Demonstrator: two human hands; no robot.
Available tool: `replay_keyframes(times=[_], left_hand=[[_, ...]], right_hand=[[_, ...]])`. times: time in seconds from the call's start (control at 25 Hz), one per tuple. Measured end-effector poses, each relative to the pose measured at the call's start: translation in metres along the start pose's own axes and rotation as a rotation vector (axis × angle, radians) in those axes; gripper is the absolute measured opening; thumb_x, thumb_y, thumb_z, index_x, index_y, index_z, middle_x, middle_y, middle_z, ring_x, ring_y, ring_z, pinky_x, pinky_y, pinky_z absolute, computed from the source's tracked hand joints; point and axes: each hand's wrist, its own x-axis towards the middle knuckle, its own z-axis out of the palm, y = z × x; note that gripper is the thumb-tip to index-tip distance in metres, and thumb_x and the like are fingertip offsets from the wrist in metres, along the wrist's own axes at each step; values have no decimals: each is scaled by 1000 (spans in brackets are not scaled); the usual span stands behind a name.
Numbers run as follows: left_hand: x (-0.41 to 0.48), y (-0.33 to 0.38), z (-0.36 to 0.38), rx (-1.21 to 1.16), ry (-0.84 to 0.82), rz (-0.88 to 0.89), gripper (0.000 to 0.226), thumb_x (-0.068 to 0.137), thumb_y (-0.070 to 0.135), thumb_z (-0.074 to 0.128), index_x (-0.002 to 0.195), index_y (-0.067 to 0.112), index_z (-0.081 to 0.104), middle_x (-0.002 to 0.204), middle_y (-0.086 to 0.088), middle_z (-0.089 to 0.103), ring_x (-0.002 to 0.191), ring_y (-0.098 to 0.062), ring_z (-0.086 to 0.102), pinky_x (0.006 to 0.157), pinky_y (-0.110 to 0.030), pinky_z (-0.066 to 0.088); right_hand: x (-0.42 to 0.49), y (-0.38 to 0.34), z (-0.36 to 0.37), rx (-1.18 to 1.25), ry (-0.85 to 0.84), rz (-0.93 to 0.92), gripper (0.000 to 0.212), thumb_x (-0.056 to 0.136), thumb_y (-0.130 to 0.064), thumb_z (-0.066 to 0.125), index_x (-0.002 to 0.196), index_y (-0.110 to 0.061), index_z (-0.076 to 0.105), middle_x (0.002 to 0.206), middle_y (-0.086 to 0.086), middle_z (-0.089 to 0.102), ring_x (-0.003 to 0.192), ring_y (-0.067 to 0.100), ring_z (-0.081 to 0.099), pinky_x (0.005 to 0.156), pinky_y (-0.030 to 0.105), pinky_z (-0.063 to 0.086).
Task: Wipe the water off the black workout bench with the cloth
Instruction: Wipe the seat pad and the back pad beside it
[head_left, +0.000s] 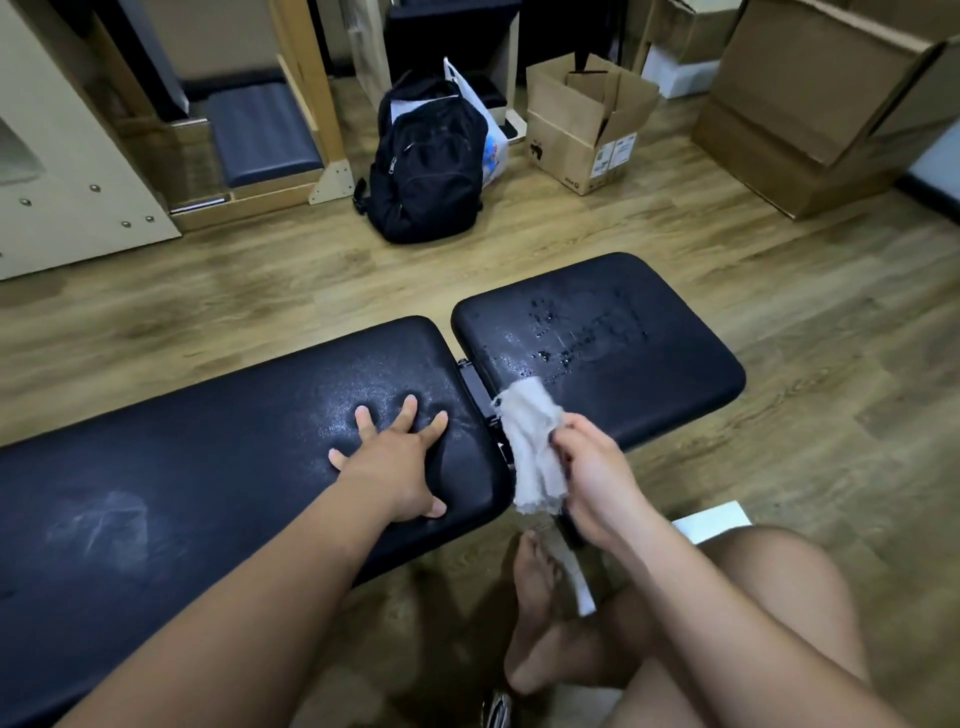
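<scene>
Bench (208, 467) runs left to right in 2 pads; water (582, 338) beads on the right pad (675, 374), just beyond the cloth (530, 436). Right hand (597, 483) grips that cloth, nearest the wet patch; left hand (400, 462) presses flat, fingers spread, possibly on damp padding.
</scene>
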Motion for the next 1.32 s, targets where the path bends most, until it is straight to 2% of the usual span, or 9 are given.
replay_keyframes(times=[0.08,0.12,0.32,0.52,0.64,0.8,0.96,1.08,1.32], left_hand=[[0,0,0,2,0,0,111,77,43,78,152,50,-4,161,14,-22,145,-45,-21,105,-76,21],[1,1,-1,7,4,-1,111,77,44,77,152,49,-4,162,14,-21,145,-45,-21,105,-76,22],[3,-2,14,-115,87,-8,110,73,35,79,152,50,3,162,16,-20,144,-39,-29,108,-76,0],[5,-9,36,-372,238,15,96,74,43,74,149,56,14,161,22,-17,141,-22,-40,107,-62,-28],[8,-5,47,-238,372,-2,78,83,76,40,150,55,7,162,18,-18,143,-28,-36,108,-66,-23],[9,5,67,-8,582,-70,72,87,76,10,153,47,4,165,8,-7,148,-38,-19,111,-71,-9],[13,8,70,30,646,-86,70,90,72,13,153,43,14,166,3,4,149,-42,-9,113,-70,-3],[14,10,71,52,645,-88,70,90,71,16,153,41,17,166,1,8,149,-44,-4,114,-69,0],[11,9,68,75,621,-97,70,90,71,14,154,42,12,166,2,3,149,-43,-7,115,-66,-2]], right_hand=[[-6,-17,-10,422,-47,202,34,93,-34,54,105,-7,70,100,13,72,91,29,66,82,38,53],[-9,-25,-15,410,-73,203,40,95,-39,53,111,-6,69,106,13,72,94,27,66,87,39,53],[-2,-40,-35,-523,63,-246,13,93,-20,62,95,-11,71,86,5,72,77,17,64,69,28,50],[10,-71,-37,-721,15,-396,11,93,-23,61,93,-18,71,84,-1,73,74,8,63,68,27,49],[30,-70,-33,-821,-14,-410,21,89,-22,65,110,-23,66,99,-3,72,89,11,66,83,36,55],[39,-34,-40,-1469,109,-742,44,94,-27,54,135,-12,53,136,8,55,123,28,52,101,38,43],[40,6,-40,-1777,-233,-763,59,99,-35,21,144,-1,40,151,17,38,143,32,29,115,48,30],[85,-11,-13,-1837,-248,-654,66,97,-38,6,151,-4,20,160,17,17,149,34,10,120,46,16],[185,-63,76,-1832,-241,-578,53,103,-26,22,151,-5,17,160,17,12,146,35,11,118,44,17]])
